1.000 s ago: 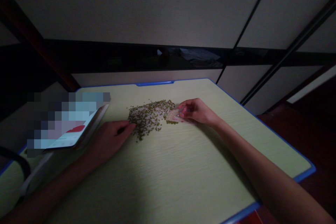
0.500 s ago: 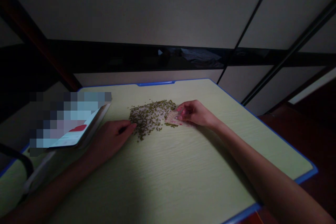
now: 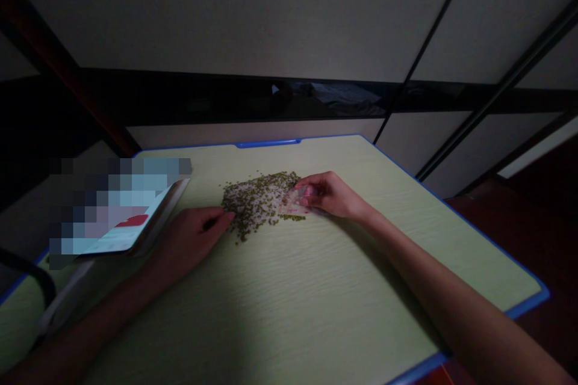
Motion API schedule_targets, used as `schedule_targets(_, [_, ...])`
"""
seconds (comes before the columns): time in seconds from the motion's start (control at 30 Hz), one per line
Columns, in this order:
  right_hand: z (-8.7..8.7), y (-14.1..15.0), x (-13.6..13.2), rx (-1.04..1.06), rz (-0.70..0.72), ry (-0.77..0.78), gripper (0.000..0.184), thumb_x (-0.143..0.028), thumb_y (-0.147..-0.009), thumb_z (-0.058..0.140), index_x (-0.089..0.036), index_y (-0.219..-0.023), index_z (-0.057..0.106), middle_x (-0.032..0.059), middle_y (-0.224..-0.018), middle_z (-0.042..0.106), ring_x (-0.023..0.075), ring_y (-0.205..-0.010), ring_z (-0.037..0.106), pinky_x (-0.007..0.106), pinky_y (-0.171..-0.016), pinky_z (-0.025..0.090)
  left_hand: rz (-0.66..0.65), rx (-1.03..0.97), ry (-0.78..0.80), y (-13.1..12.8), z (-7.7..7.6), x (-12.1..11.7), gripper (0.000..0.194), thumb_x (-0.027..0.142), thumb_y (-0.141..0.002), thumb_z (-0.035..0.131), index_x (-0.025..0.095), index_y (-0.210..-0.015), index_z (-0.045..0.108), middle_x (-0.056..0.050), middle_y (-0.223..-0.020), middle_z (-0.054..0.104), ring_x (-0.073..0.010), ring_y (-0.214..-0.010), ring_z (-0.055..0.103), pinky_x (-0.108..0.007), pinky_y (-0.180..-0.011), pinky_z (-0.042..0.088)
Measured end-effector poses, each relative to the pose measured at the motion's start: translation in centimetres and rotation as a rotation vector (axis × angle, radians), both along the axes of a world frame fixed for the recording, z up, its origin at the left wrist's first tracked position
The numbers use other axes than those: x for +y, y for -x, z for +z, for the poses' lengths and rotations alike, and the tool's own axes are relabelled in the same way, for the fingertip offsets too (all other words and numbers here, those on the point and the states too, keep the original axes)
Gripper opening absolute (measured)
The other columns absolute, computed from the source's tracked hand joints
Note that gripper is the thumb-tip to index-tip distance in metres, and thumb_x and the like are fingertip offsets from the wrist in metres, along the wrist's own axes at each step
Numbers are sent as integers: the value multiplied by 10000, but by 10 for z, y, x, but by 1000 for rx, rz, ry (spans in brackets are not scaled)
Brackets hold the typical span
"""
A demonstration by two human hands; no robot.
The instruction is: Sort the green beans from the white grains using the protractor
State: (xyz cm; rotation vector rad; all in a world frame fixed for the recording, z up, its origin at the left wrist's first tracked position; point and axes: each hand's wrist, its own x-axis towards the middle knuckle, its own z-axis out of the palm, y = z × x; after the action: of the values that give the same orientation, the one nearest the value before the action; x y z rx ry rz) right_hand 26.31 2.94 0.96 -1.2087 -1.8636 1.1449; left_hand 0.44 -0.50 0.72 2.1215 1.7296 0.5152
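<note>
A spread pile of small green beans mixed with pale grains lies mid-table. My left hand rests at the pile's left edge, thumb and forefinger drawn together by the beans. Whatever is between those fingertips, if anything, is too small to make out. On the other side, my right hand is closed on a clear plastic bag with red print. The bag lies low over the right end of the pile, with a line of green beans at its lower edge. My fingers partly cover it.
A lit tablet or phone screen, partly pixelated, leans on the left side of the pale table, which has a blue rim. A dark strap or cable is at the far left. Cabinet panels stand behind the table.
My right hand has shifted slightly left with the plastic bag, bringing it further over the pile. My left hand stays in place.
</note>
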Motion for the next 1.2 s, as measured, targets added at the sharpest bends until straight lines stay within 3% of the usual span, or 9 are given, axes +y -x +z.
schedule_targets(0.33, [1, -1, 4, 15, 96, -49, 286, -126, -658, 580, -50, -926, 641, -33, -579, 428, 75, -522, 380, 218, -493, 323, 1, -4, 4, 0, -1, 0, 399, 488, -777, 360, 189, -516, 408, 44, -485, 386, -122, -503, 391, -235, -489, 259])
schedule_targets(0.57, [6, -1, 1, -7, 148, -38, 242, -144, -671, 584, -80, -893, 656, -24, -605, 477, 64, -515, 331, 214, -486, 286, -14, -18, 14, 0, 0, -1, 400, 488, -786, 369, 182, -534, 417, 52, -495, 380, -119, -525, 386, -232, -508, 258])
schedule_targets(1.2, [0, 7, -4, -4, 146, 1, 251, -114, -671, 598, -84, -913, 658, -33, -599, 468, 63, -511, 332, 204, -471, 288, -5, -21, 19, -2, 1, -2, 400, 483, -785, 366, 181, -526, 407, 49, -492, 359, -120, -518, 383, -241, -509, 242])
